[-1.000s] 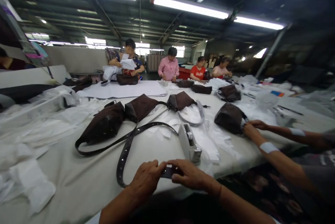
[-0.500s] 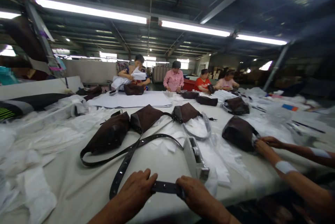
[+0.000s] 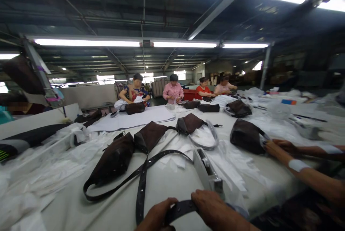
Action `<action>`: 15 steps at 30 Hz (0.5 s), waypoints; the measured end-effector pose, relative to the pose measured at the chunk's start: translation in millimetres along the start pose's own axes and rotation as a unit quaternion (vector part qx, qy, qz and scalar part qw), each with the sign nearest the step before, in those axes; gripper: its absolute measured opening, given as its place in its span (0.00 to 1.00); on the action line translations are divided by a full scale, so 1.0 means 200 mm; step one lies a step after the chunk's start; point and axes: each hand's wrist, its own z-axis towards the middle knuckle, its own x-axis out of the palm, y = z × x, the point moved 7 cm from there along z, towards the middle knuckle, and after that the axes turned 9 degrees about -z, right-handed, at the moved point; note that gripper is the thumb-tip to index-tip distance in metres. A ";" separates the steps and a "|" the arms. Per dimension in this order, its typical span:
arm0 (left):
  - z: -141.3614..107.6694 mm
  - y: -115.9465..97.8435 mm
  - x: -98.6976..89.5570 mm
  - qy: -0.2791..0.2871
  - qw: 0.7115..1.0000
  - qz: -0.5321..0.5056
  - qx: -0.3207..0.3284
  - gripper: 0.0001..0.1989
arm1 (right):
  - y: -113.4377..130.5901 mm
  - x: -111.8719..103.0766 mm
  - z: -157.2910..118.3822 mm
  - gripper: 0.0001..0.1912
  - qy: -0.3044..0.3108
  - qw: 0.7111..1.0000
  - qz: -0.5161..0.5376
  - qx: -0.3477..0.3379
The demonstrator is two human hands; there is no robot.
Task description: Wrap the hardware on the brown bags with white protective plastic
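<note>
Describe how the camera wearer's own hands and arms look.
The bare, ungloved left hand and the bare, ungloved right hand show no rings or markings that can be made out. No sleeve shows; the picture's lower edge cuts off both arms.

1 red-shirted person point(image 3: 202, 92), tube lights point(image 3: 184, 44) overhead

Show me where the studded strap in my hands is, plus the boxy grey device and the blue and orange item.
Studded strap point(image 3: 183, 208): head view, on its held stretch.
Boxy grey device point(image 3: 204, 170): head view, on its side wall.
Blue and orange item point(image 3: 288, 102): head view, on the blue part.
</note>
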 end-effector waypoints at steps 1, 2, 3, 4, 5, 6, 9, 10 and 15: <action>-0.01 0.00 -0.02 0.004 1.000 -0.020 0.001 0.31 | -0.03 -0.01 -0.01 0.10 0.006 1.000 -0.001 0.012; -0.02 0.00 -0.03 0.002 1.000 -0.026 0.001 0.31 | -0.06 -0.02 0.00 0.09 0.014 1.000 0.004 0.022; -0.02 0.00 -0.05 -0.005 1.000 -0.016 -0.008 0.30 | -0.08 -0.03 0.00 0.08 0.020 0.999 0.013 0.034; -0.02 -0.01 -0.07 -0.010 1.000 0.007 -0.023 0.28 | -0.09 -0.03 0.01 0.08 0.024 0.998 0.025 0.044; -0.02 -0.01 -0.09 -0.012 0.998 0.039 -0.043 0.27 | -0.09 -0.03 0.02 0.09 0.023 0.998 0.040 0.050; -0.02 -0.01 -0.11 -0.009 0.995 0.075 -0.065 0.26 | -0.08 -0.02 0.03 0.12 0.018 0.997 0.055 0.052; -0.01 -0.03 -0.13 0.018 0.982 0.156 -0.103 0.27 | -0.01 -0.02 0.07 0.26 -0.013 0.996 0.085 0.032; -0.01 -0.04 -0.12 0.025 0.980 0.168 -0.105 0.28 | 0.02 -0.02 0.08 0.29 -0.020 0.996 0.087 0.021; 0.08 -0.08 -0.01 0.033 0.987 0.129 -0.091 0.25 | 0.17 0.01 0.17 0.41 0.010 0.995 0.097 -0.017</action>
